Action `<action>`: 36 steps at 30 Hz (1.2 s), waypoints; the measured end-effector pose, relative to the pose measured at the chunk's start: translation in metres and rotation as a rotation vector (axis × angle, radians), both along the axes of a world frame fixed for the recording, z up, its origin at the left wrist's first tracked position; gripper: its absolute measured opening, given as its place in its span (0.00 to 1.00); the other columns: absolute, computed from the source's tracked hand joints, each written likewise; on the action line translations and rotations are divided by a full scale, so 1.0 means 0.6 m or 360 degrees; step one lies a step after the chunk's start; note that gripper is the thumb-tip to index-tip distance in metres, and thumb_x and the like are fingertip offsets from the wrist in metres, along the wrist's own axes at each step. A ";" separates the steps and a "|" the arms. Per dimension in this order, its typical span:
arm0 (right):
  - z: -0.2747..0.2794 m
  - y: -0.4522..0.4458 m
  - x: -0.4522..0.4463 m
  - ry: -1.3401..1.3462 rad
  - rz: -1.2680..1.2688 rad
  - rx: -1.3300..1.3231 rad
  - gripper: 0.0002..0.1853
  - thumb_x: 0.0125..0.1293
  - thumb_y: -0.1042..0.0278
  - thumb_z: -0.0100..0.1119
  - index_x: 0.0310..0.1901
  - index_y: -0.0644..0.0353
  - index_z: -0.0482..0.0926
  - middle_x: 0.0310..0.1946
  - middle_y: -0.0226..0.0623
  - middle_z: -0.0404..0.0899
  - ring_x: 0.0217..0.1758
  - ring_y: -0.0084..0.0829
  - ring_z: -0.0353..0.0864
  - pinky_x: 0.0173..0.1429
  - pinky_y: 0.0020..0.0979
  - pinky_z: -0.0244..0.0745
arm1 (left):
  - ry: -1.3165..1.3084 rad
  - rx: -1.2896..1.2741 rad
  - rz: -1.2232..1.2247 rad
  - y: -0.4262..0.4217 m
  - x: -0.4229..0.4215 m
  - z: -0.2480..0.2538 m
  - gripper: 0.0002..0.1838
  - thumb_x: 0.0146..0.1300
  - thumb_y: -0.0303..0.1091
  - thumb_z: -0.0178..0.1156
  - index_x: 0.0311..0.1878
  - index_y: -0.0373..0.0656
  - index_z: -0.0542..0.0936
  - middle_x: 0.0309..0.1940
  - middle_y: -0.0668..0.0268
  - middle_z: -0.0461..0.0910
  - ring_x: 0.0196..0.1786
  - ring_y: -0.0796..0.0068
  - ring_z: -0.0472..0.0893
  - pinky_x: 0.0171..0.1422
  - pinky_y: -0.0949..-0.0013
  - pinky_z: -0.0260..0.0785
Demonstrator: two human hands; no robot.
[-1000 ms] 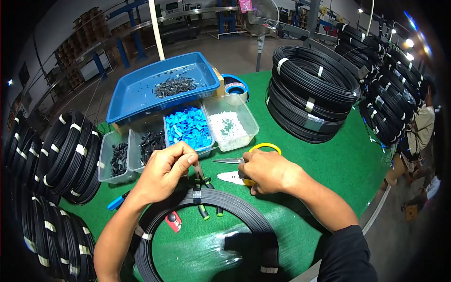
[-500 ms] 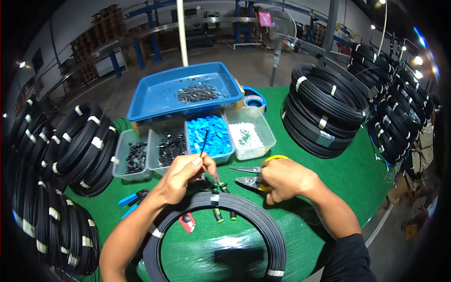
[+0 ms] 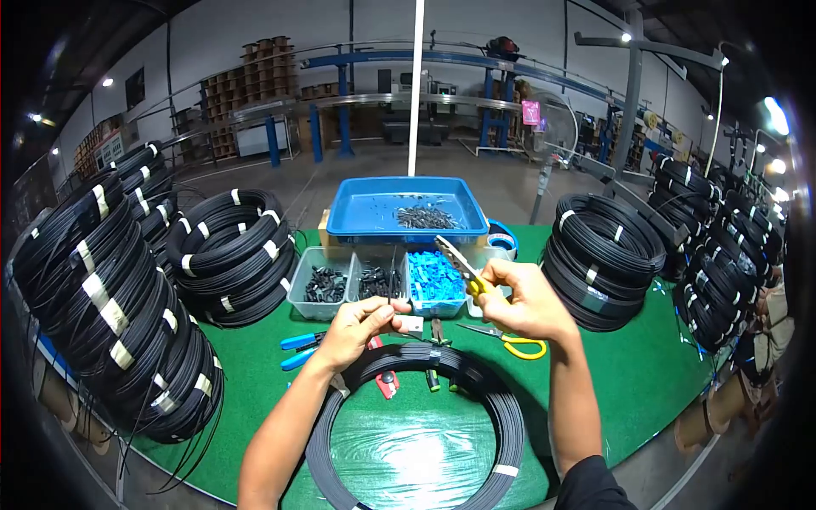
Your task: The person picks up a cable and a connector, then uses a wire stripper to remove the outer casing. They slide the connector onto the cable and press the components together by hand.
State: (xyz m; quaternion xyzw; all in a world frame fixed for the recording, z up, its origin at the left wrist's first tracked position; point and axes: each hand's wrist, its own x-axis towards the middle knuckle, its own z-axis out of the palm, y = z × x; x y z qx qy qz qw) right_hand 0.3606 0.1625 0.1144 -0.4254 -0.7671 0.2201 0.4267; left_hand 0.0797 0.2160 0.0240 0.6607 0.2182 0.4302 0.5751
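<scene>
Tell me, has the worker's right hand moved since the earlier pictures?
Yes; judged against the blue tray, the right hand has moved up in the view, closer to the tray.

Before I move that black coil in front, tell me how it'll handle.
The black coil is probably heavy for its size, with many turns packed together. It may flex: few tape bands show around it. Flat on the green tabletop, it seems unlikely to roll.
</scene>
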 end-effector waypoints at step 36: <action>-0.105 0.075 -0.032 0.0914 0.0139 -0.0689 0.10 0.71 0.71 0.62 0.48 0.64 0.73 0.40 0.37 0.80 0.47 0.37 0.88 0.50 0.40 0.88 | 0.0012 0.0123 0.0257 -0.017 0.004 0.013 0.06 0.68 0.27 0.65 0.40 0.33 0.82 0.33 0.58 0.85 0.37 0.70 0.85 0.47 0.66 0.79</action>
